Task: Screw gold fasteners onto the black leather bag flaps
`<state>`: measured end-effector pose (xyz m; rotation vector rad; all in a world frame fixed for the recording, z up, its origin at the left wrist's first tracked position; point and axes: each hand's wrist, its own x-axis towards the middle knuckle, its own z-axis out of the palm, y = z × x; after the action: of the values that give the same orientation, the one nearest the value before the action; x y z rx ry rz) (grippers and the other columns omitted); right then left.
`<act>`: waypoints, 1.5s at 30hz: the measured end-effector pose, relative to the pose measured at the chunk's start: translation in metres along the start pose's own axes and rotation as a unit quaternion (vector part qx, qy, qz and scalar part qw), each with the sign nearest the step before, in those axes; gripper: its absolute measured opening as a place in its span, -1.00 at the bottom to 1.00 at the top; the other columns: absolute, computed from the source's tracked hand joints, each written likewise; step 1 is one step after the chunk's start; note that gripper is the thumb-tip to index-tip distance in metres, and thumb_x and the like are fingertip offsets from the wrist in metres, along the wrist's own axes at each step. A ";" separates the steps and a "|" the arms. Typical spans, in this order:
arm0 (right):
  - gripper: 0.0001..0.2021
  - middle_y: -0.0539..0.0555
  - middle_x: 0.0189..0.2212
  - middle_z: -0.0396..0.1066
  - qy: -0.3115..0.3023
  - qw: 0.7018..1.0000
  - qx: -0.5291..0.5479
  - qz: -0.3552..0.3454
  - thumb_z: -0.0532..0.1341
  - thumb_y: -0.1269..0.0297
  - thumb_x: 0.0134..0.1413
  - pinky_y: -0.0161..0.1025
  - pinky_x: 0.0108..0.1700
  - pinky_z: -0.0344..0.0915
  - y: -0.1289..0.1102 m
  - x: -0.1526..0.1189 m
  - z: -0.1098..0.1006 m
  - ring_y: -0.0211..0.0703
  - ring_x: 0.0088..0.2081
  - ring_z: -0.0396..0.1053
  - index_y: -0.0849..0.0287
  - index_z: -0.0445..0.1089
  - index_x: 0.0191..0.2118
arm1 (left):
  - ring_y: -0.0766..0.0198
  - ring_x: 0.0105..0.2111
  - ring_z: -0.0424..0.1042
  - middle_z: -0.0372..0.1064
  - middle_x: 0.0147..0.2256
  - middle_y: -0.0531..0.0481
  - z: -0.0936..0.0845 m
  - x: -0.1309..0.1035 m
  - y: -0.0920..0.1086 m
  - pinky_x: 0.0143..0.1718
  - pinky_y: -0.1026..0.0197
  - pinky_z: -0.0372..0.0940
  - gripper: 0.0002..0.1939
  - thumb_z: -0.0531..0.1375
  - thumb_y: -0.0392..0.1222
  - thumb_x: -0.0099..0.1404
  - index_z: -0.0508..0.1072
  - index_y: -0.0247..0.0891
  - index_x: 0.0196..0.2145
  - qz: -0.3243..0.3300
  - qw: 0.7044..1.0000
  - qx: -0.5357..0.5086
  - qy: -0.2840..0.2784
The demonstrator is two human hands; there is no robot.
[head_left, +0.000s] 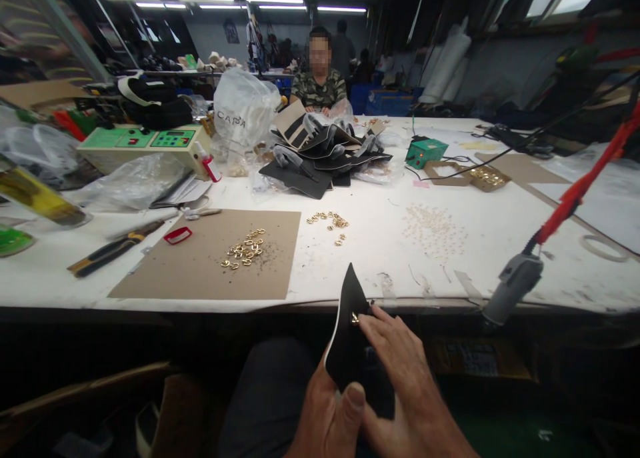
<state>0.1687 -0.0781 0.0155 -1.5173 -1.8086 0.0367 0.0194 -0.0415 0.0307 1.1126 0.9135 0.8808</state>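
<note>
Though curved, black panel (344, 351) against right fingers (376, 331).

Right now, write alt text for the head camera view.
A left hand holds a black panel while the right hand is at its gold fitting. Beyond, a white table bears gold loops, pliers and piled black pieces; opposite is a person.

Left hand (327, 411) partly hidden behind black panel (345, 351) (striped garment (37, 21), just a blur)
</note>
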 end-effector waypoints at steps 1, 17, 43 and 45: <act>-0.22 0.31 0.27 0.36 -0.012 1.000 0.000 -0.002 0.25 0.21 0.12 0.46 0.27 0.21 -0.003 -0.001 -0.001 0.45 0.35 0.22 0.18 0.09 0.45 | -0.31 0.38 0.18 0.40 0.27 -0.26 0.000 -0.003 0.000 0.43 -0.11 0.06 -0.02 0.25 0.55 0.12 0.48 -0.23 0.26 0.015 1.000 -0.002 -0.002; -0.56 0.07 0.09 0.57 0.078 0.994 0.047 -0.057 0.05 0.30 0.47 0.17 0.30 0.35 -0.002 -0.009 -0.014 0.07 0.17 0.51 -0.11 0.27 0.36 | 0.01 -0.17 0.62 0.65 -0.14 -0.04 -0.010 -0.023 0.021 -0.08 0.13 0.54 -0.55 0.54 0.02 0.05 0.62 -0.18 -0.14 0.029 0.990 0.057 0.128; -0.57 0.11 -0.01 0.62 -0.023 0.978 0.203 -0.047 0.26 0.41 0.26 0.08 0.31 0.35 0.014 -0.014 -0.019 0.06 0.08 0.56 0.03 0.41 0.23 | 0.25 -0.28 0.64 0.64 -0.28 -0.03 -0.048 0.026 0.028 -0.19 0.30 0.49 -0.69 0.37 -0.47 0.24 0.56 -0.18 -0.11 0.321 0.895 0.245 -0.191; -0.56 0.07 -0.04 0.63 -0.021 0.977 0.212 -0.033 0.28 0.45 0.25 0.01 0.29 0.37 0.017 -0.013 -0.015 0.00 0.03 0.59 -0.01 0.43 0.21 | 0.27 -0.29 0.65 0.65 -0.28 0.01 -0.046 0.029 0.021 -0.21 0.34 0.49 -0.69 0.37 -0.48 0.22 0.58 -0.15 -0.14 0.284 0.911 0.242 -0.174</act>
<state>0.1913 -0.0908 0.0111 -1.1596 -1.7461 0.3999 -0.0149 0.0050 0.0380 1.9624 0.5129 0.8934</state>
